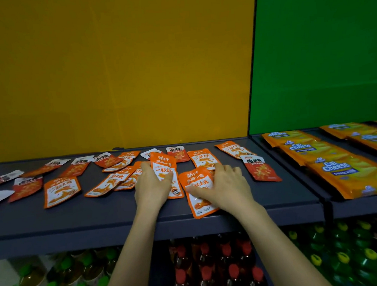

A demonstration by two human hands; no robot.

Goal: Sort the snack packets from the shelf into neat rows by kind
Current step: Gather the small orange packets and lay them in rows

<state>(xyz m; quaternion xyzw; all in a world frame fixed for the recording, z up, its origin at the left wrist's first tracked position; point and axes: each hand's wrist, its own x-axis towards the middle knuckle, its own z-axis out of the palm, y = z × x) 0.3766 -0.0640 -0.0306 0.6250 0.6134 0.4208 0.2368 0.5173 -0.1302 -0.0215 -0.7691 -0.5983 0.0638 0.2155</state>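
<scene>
From the head view, we hold the raised orange packet (163, 167) in our left hand (151, 185), thumb clamped across it. Our right hand (225, 185) presses, fingers spread, on the flat orange packet (199, 200) near the shelf (99, 216) front. We judge we are gathering one kind (red-and-white packets (26, 187) lie mixed in); next comes squaring them into a row.

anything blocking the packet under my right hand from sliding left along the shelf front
Yes: the left hand and the orange packet it grips lie directly left of the front packet under the right hand.
</scene>
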